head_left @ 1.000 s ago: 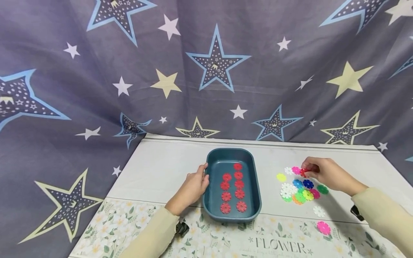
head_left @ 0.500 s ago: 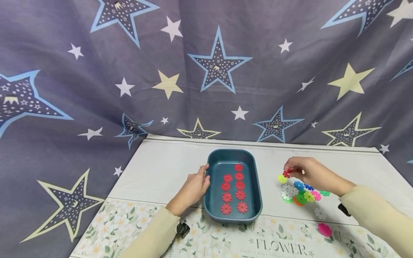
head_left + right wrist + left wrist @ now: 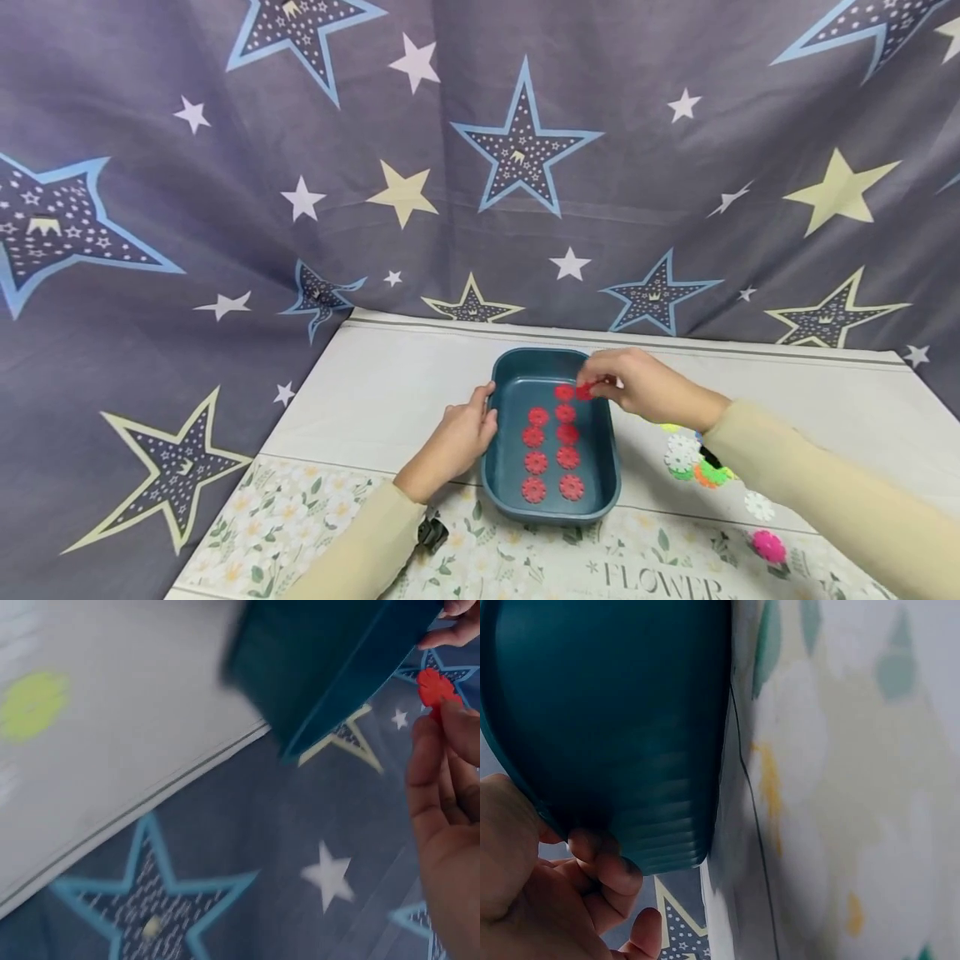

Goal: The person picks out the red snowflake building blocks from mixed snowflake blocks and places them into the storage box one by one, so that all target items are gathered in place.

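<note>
A dark teal rectangular tray (image 3: 551, 514) stands on the table, with several red plastic snowflake discs (image 3: 534, 488) lying flat in it in two columns. My left hand (image 3: 453, 433) holds the tray's left rim, its fingers bent at the edge in the left wrist view. Between thumb and fingertips my right hand (image 3: 645, 385) pinches one more red snowflake disc (image 3: 435, 686). That disc is over the tray's far right part, beside the top disc of the right column.
Right of the tray lies a loose group of coloured discs, white (image 3: 682, 452), green and orange among them, partly hidden by the right sleeve (image 3: 810, 467). A single white disc (image 3: 759, 506) and a pink disc (image 3: 769, 547) lie nearer. A star-patterned curtain (image 3: 480, 167) hangs behind.
My right hand has carried the red disc leftward from the coloured group to over the tray. The left hand keeps its hold on the rim. The view has shifted slightly.
</note>
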A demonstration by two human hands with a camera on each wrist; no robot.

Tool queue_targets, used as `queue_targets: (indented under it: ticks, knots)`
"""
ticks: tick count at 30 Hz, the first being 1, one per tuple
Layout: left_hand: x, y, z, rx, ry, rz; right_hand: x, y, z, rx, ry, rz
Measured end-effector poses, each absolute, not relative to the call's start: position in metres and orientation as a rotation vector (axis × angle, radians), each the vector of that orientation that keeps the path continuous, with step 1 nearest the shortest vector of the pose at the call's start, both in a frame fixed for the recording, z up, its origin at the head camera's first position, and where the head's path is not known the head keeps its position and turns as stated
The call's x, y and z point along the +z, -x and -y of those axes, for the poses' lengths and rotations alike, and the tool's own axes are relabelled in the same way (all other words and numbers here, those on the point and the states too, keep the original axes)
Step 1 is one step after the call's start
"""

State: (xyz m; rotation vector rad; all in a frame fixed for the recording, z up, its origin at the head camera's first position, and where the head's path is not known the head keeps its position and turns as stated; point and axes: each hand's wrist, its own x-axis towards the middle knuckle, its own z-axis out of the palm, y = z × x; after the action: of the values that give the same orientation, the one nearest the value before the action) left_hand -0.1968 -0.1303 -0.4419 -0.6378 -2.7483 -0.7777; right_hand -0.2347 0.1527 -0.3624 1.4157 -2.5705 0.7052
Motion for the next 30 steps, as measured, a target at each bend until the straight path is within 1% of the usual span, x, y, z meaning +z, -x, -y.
queue_targets:
  ticks: [6, 13, 19, 27, 30]
  knots:
    - [-0.440, 0.193, 0.125, -0.769, 0.645, 2.762, -0.380, 0.262, -0.117, 0.762, -1.480, 2.601]
    - [-0.438, 0.188, 0.120, -0.761, 0.671, 2.782, -0.402, 0.281, -0.106, 0.768, -1.502, 2.734]
    - [-0.436, 0.184, 0.117, -0.748, 0.689, 2.791, -0.411, 0.280, -0.100, 0.646, -1.493, 2.780]
    - [-0.435, 0.181, 0.115, -0.758, 0.709, 2.801, -0.418, 0.269, -0.089, 0.478, -1.286, 2.884]
    - [-0.435, 0.182, 0.116, -0.720, 0.707, 2.795, -0.418, 0.268, -0.086, 0.430, -1.261, 2.872]
